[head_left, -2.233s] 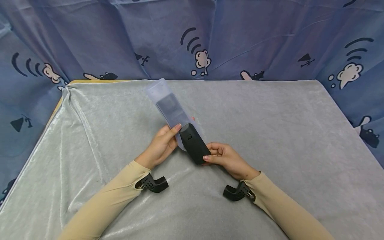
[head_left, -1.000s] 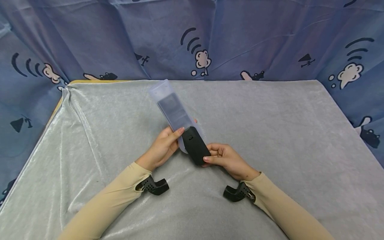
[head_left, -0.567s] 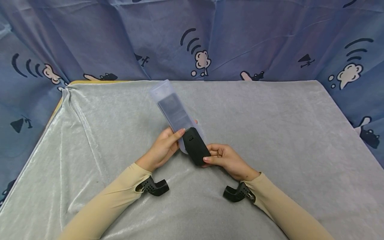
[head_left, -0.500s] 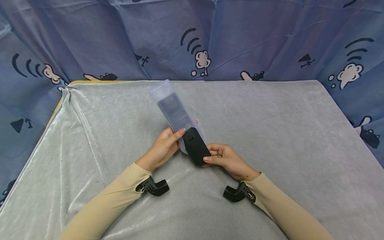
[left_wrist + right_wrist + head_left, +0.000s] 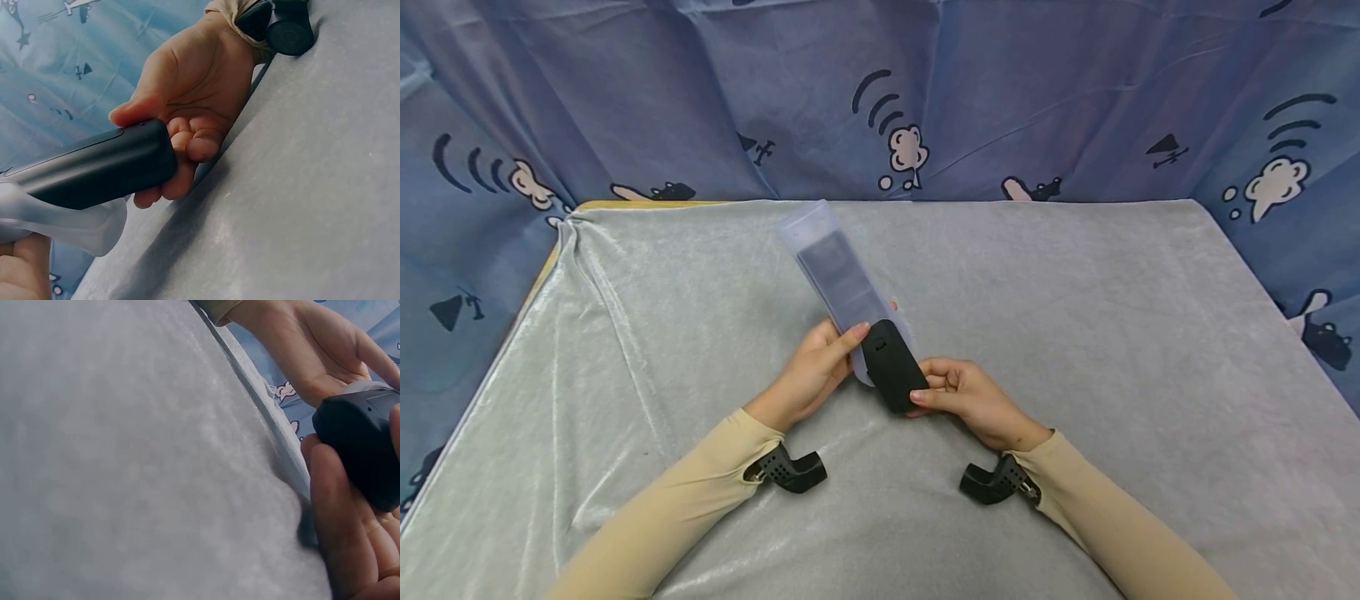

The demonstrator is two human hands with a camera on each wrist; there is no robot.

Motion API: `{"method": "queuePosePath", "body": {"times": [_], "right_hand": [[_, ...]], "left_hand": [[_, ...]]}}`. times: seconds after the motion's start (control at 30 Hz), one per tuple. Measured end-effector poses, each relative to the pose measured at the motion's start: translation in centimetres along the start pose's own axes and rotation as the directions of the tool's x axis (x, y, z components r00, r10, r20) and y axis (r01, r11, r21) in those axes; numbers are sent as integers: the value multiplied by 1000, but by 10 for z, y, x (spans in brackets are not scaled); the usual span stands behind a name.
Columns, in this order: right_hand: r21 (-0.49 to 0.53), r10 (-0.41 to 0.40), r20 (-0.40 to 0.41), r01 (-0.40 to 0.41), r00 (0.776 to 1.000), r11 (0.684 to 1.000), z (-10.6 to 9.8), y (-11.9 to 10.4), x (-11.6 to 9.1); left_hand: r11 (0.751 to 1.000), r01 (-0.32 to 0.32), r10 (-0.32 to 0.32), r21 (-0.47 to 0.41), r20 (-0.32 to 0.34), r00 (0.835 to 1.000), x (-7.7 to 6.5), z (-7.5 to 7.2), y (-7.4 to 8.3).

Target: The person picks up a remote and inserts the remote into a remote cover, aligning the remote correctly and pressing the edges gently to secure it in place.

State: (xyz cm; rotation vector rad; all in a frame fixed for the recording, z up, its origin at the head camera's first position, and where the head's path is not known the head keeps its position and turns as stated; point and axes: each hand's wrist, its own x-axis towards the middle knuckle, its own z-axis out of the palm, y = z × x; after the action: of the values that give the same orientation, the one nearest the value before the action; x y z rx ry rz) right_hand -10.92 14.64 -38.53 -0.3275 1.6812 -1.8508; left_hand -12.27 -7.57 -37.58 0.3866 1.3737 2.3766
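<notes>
In the head view, my left hand (image 5: 816, 362) grips a translucent, soft-looking sleeve (image 5: 808, 223), thumb on top near its lower end. A black remote control (image 5: 893, 367), battery-latch side up, sticks out of the sleeve toward me. A darker grey rectangle shows through the sleeve, seemingly the rest of the remote. My right hand (image 5: 973, 396) pinches the remote's near end between thumb and fingers. In the left wrist view, the remote (image 5: 119, 165) lies above the sleeve's loose rounded flap (image 5: 94, 228). The right wrist view has the remote's end (image 5: 359, 437) between my right fingers.
A grey velvety cloth (image 5: 1112, 333) covers the table, with folds at the left. Blue patterned curtains (image 5: 1037, 92) hang behind and at both sides. A black camera mount sits on each wrist, the left mount (image 5: 793, 471) and the right mount (image 5: 988, 483).
My left hand and the sleeve have shifted slightly right and toward me. My right hand has hardly moved. The bare black length of the remote looks a little shorter.
</notes>
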Motion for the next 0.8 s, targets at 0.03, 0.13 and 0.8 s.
{"method": "queuePosePath", "body": {"times": [0.03, 0.13, 0.8], "right_hand": [[-2, -1, -2, 1, 1000, 1000, 0, 0, 0], [-5, -2, -7, 2, 1000, 1000, 0, 0, 0], [4, -2, -12, 2, 1000, 1000, 2, -1, 1]], "left_hand": [[1000, 0, 0, 2, -4, 1000, 0, 1, 0], [1000, -2, 2, 6, -17, 1000, -1, 2, 0], [1000, -4, 4, 15, -39, 999, -1, 4, -2]]}}
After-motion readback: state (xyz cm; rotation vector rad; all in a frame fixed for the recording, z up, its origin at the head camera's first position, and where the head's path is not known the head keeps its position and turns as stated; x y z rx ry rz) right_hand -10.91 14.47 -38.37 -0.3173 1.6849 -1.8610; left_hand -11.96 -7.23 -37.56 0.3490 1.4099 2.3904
